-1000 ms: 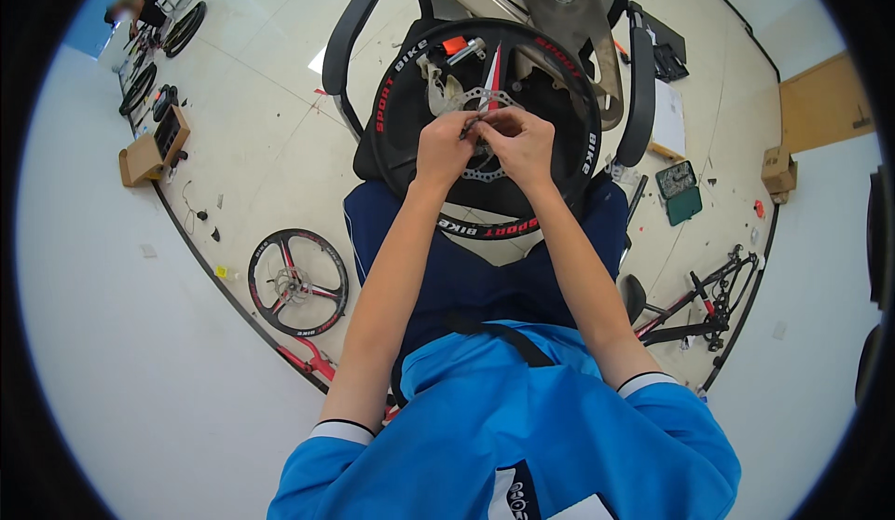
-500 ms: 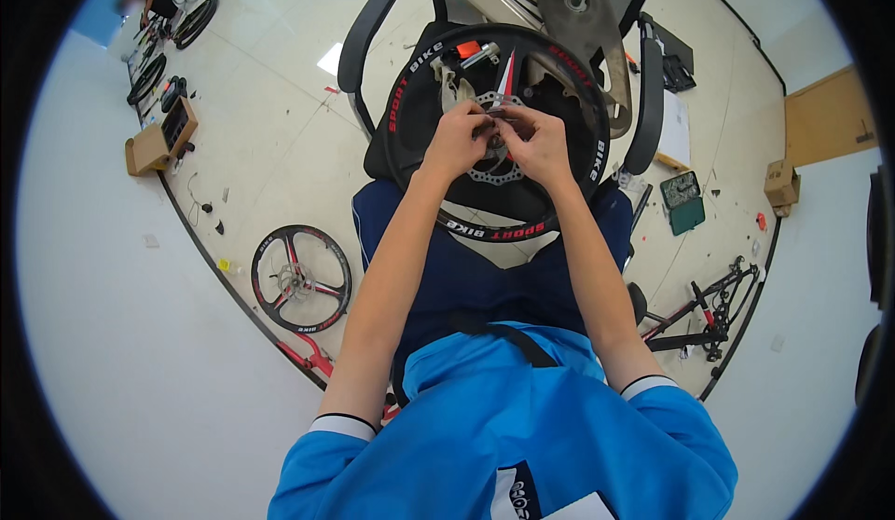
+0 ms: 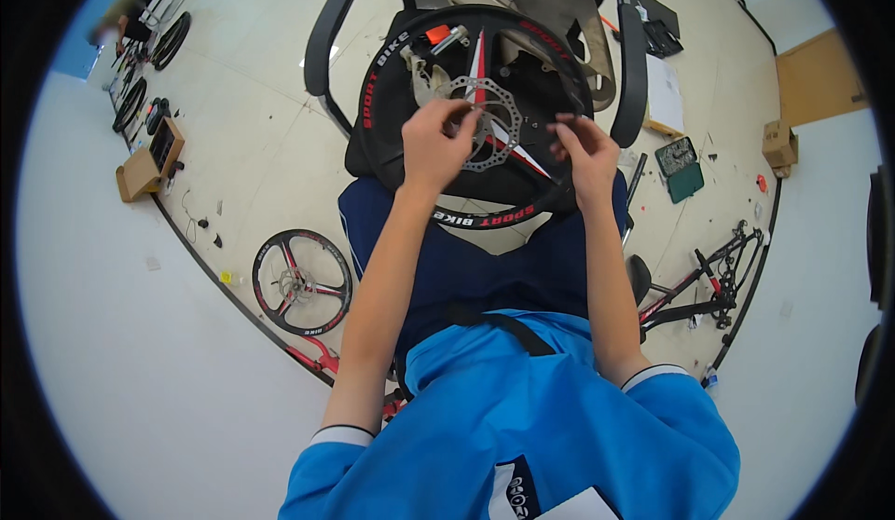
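Metal disc [image 3: 512,115], hole-pierced, lies under curled left fingers [image 3: 454,110], grip unclear; right fingers [image 3: 587,129] hang apart, blurred.

Right hand's fingers [image 3: 571,138], slightly blurred.

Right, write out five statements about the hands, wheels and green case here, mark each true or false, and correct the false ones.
1. The left hand is over the brake disc of the near wheel. True.
2. The two hands are touching. False: the right hand is apart from the left.
3. A three-spoked wheel lies on the floor on the person's left. True.
4. The green case is on the person's left. False: it is on the right.
5. The near wheel sits between the chair's armrests. True.
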`<action>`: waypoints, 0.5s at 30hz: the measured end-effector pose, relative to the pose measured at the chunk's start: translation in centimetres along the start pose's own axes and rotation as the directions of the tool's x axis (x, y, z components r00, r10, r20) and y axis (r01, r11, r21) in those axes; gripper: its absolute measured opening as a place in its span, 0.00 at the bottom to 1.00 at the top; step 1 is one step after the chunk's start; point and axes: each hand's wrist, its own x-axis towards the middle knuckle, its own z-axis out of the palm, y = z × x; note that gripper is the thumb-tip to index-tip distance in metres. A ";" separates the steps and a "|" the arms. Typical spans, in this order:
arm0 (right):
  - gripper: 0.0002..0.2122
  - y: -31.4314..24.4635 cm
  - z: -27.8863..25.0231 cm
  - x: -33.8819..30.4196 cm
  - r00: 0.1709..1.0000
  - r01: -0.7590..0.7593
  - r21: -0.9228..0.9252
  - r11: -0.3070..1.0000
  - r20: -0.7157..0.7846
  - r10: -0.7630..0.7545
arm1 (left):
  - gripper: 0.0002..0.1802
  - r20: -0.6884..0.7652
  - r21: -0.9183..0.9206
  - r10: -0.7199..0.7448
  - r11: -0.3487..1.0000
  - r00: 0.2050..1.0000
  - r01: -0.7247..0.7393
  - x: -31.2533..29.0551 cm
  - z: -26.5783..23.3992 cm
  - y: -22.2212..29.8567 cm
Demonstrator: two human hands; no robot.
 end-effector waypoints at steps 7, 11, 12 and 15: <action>0.08 4.5 -8.2 -7.6 0.963 -0.225 -0.024 0.974 -0.157 0.218 | 0.09 0.351 0.118 0.287 0.931 0.892 -0.346 -5.3 8.8 2.9; 0.08 5.0 -10.0 -9.9 0.954 -0.252 -0.012 0.968 -0.170 0.246 | 0.04 0.507 0.366 0.116 0.868 0.854 -0.335 -3.5 15.5 0.0; 0.08 4.8 -10.1 -10.2 0.955 -0.250 -0.013 0.968 -0.171 0.244 | 0.05 0.525 0.440 0.046 0.840 0.850 -0.317 -3.0 16.7 -0.8; 0.08 3.6 -10.5 -11.2 0.946 -0.261 0.017 0.965 -0.192 0.260 | 0.06 0.472 0.521 -0.127 0.838 0.872 -0.160 -2.6 18.2 -2.9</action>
